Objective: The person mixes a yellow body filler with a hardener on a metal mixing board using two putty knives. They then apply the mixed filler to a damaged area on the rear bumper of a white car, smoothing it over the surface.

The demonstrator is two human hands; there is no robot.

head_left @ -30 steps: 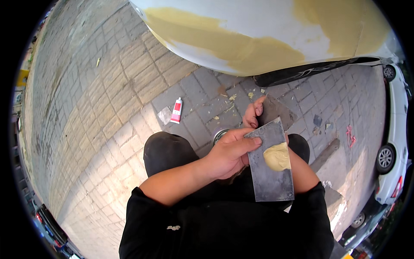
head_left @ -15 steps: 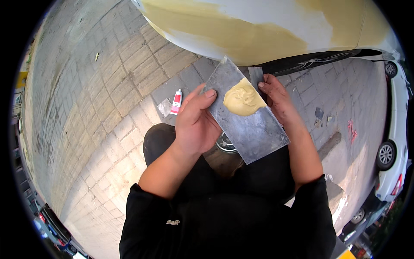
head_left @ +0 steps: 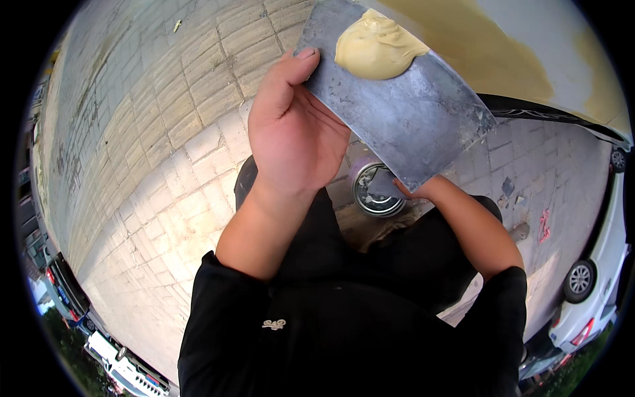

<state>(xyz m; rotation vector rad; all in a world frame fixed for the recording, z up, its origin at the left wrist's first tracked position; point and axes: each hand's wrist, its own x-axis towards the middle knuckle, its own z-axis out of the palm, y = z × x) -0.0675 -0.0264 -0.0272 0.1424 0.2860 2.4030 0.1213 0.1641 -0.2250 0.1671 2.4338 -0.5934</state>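
My left hand [head_left: 297, 132] gripped a flat grey metal plate [head_left: 410, 112] at one o'clock from the middle of my view, thumb clamped on its upper face and the other fingers tucked mostly out of sight beneath. The plate slanted, its long sides running from eleven o'clock towards five, its metal scuffed and streaked. On its far part sat a thick mound of pale yellow putty [head_left: 377, 49], smooth and glossy, folded into soft ridges, drawn to a point at three o'clock.

My right hand [head_left: 423, 188] was pinched on a grey scraper [head_left: 383, 183], though the plate's near corner hid most of those fingers.

Below me spread block pavement [head_left: 178, 185], brightly sunlit at eight to nine o'clock. A white car body panel [head_left: 463, 40], patched with mustard-coloured filler, curved across at two, and a white car [head_left: 598, 278] was parked between three and four.

Just right of centre, at three o'clock, stood an open round tin [head_left: 378, 212] with the scraper's blade across its mouth; I could see pale smears inside but couldn't tell how full it was.
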